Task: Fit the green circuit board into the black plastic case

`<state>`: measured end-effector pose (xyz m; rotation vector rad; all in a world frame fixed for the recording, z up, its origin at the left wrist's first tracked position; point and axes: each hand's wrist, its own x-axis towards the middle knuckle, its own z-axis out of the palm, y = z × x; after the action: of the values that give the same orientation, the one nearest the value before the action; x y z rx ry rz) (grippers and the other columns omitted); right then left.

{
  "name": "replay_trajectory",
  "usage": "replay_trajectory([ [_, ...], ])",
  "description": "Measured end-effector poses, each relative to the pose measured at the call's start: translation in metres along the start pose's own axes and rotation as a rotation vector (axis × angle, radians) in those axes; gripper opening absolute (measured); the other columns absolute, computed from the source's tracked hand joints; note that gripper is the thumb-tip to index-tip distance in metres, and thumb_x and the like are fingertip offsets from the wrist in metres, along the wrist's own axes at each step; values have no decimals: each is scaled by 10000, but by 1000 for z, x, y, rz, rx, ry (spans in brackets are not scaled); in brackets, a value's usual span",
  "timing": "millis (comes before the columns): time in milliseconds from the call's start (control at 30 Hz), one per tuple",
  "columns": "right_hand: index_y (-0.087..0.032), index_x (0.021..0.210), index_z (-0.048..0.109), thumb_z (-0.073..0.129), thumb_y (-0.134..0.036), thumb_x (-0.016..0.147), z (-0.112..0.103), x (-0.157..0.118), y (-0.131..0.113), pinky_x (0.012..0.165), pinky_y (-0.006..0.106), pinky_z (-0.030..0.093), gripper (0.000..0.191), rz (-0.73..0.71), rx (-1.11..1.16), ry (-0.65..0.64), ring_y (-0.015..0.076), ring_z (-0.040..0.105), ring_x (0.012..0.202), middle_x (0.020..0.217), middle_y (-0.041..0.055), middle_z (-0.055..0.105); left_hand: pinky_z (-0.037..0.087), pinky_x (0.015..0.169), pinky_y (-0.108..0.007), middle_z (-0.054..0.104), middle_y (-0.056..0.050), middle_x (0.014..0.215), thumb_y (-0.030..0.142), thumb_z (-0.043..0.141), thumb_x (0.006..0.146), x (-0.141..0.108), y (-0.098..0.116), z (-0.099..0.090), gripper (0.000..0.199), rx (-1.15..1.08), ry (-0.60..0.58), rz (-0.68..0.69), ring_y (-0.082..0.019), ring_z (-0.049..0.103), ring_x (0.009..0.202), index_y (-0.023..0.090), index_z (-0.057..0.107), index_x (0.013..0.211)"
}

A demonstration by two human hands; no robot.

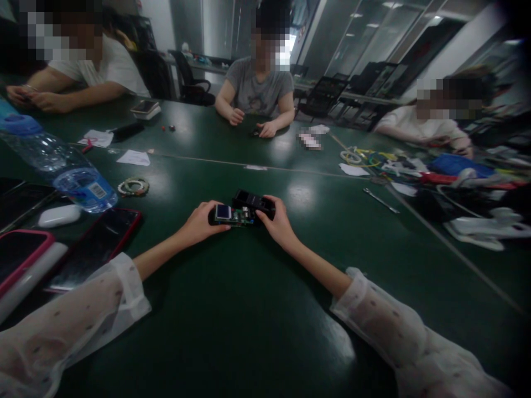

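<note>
My left hand (204, 222) grips a green circuit board (237, 216) by its left end, thumb along the near edge. A small square screen (223, 212) sits on that end of the board. My right hand (276, 221) is closed around the right end of a black plastic case (251, 200), which lies just behind the board and overlaps it. Whether the two parts are joined I cannot tell. Both are held low over the green table (232, 309), between my hands.
On the left are a water bottle (85, 182), a phone (99, 249), a white earbud case (59, 215) and bracelets (133, 187). A wrench (380, 200) and a pile of cables and tools (464, 177) lie right. Three people sit across the table.
</note>
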<state>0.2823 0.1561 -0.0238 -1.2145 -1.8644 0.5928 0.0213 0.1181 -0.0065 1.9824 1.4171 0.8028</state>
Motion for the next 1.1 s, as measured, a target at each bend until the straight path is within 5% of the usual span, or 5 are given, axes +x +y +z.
replay_trajectory([
  [733, -213, 1189, 477, 671, -255, 762, 1, 1, 4, 949, 505, 451, 471, -29, 7, 38, 280, 536, 1111, 1178, 107, 550, 454, 909, -471, 574, -91, 1176, 455, 717, 730, -1, 2, -1, 524, 9, 12, 22, -290, 524, 1119, 227, 539, 1167],
  [1100, -215, 1240, 451, 627, -434, 831, -4, -1, -9, 965, 440, 472, 496, -17, 142, 289, 233, 566, 1090, 1191, 99, 550, 453, 900, -473, 581, -87, 1150, 460, 717, 725, 0, -2, 0, 519, 25, 6, 18, -289, 529, 1100, 230, 549, 1159],
])
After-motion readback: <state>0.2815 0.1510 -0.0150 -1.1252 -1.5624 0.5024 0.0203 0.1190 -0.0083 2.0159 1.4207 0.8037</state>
